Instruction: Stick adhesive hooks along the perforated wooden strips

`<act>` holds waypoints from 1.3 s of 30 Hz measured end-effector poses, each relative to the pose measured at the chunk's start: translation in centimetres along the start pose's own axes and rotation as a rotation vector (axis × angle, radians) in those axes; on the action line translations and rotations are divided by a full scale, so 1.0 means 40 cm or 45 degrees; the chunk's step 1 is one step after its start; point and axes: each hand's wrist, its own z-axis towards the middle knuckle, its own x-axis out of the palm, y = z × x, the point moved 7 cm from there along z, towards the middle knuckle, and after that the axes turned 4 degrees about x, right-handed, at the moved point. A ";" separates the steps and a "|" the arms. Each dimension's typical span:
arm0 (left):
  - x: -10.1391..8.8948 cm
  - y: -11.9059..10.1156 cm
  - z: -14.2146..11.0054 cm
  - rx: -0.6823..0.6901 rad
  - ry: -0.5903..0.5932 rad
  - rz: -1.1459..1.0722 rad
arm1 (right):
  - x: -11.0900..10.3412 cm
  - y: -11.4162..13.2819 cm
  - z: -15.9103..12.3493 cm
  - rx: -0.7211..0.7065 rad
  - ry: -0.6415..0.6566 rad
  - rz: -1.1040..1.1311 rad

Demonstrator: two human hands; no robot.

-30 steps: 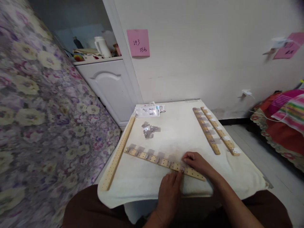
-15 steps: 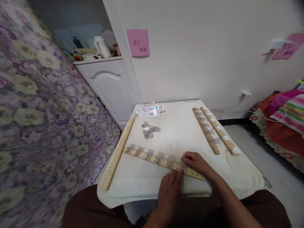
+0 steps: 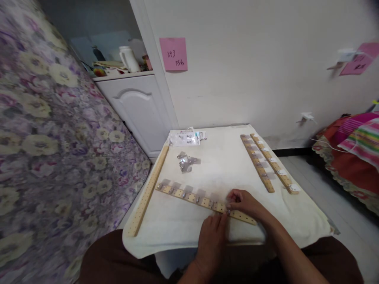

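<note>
A narrow wooden strip (image 3: 204, 202) with rows of holes lies slantwise on the cloth-covered table. Along it sit several small metal pieces (image 3: 197, 198), each with a clear plastic tab. At the strip's near edge, my left hand (image 3: 211, 238) has its fingers together, fingertips pressing at the last small metal piece (image 3: 227, 212). My right hand (image 3: 244, 202) comes from the other side, thumb and index finger pinched at that same piece. Its clear tab is mostly hidden by the fingers.
A bare perforated wooden strip (image 3: 148, 193) lies along the left edge. Loose metal pieces in clear wrap (image 3: 186, 161) and flat packets (image 3: 184, 138) lie beyond. Two filled strips, one with clear tabs (image 3: 257, 163) and one with white tabs (image 3: 274, 163), are at right.
My right thumb and index finger have come down and closer to the metal piece at the strip. My left hand has hardly moved; the view shifted slightly.
</note>
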 end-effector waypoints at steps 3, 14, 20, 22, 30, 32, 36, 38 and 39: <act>0.006 0.001 -0.001 0.014 -0.001 -0.006 | 0.001 -0.005 0.003 0.029 -0.010 0.018; -0.001 0.010 0.003 0.055 -0.124 0.002 | 0.009 -0.005 0.006 0.060 -0.013 0.094; -0.005 0.014 -0.004 0.055 -0.202 -0.015 | -0.014 0.005 -0.010 0.046 -0.017 0.053; -0.002 0.016 -0.006 0.056 -0.232 -0.007 | -0.035 0.004 -0.015 0.064 -0.075 0.027; 0.014 0.022 -0.023 0.086 -0.274 0.005 | -0.061 0.028 0.044 0.038 -0.143 -0.003; 0.019 0.022 -0.026 0.103 -0.268 0.011 | -0.041 0.058 0.090 0.009 -0.138 -0.018; 0.028 0.026 -0.032 0.113 -0.454 0.063 | 0.017 0.125 0.206 -0.019 -0.157 -0.061; 0.039 0.025 -0.038 0.156 -0.632 0.096 | 0.041 0.149 0.270 -0.014 -0.206 -0.072; 0.050 0.025 -0.040 0.167 -0.700 0.113 | 0.051 0.157 0.302 -0.007 -0.240 -0.070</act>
